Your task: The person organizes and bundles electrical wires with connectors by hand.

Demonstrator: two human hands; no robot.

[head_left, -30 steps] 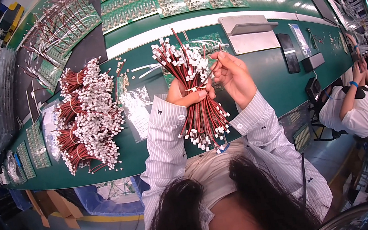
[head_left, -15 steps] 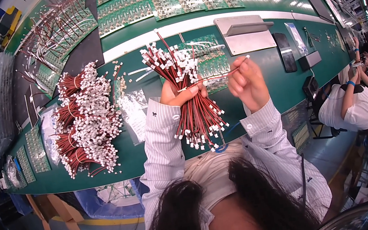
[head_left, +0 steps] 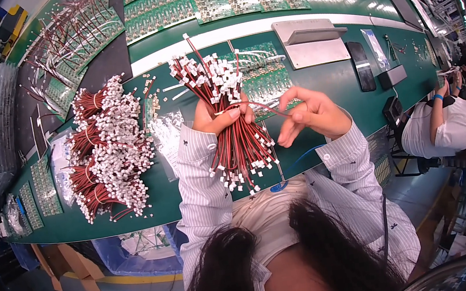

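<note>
A thick bundle of red and black cables [head_left: 239, 145] with white connectors at both ends stands roughly upright in my left hand [head_left: 213, 120]. The fingers and thumb close round its middle. Across that grip runs a single dark red cable [head_left: 263, 107], reaching out sideways to my right hand [head_left: 322, 114]. Thumb and fingers there pinch its far end; the tip is hidden. Beneath and behind the bundle lie green circuit boards [head_left: 266, 80] on the green table [head_left: 330, 87].
Several tied cable bundles [head_left: 107, 143] are stacked at left beside a clear plastic bag [head_left: 169, 136]. Boards with wires [head_left: 77, 60] stand on a dark mat. A metal bracket [head_left: 313, 42], a black phone-like slab [head_left: 360, 66] and a small box [head_left: 392, 76] lie right. A co-worker [head_left: 440, 129] sits beyond.
My right hand has come down and turned inward, and the single cable now slopes down toward it. The bundle has shifted slightly left in my left hand.
</note>
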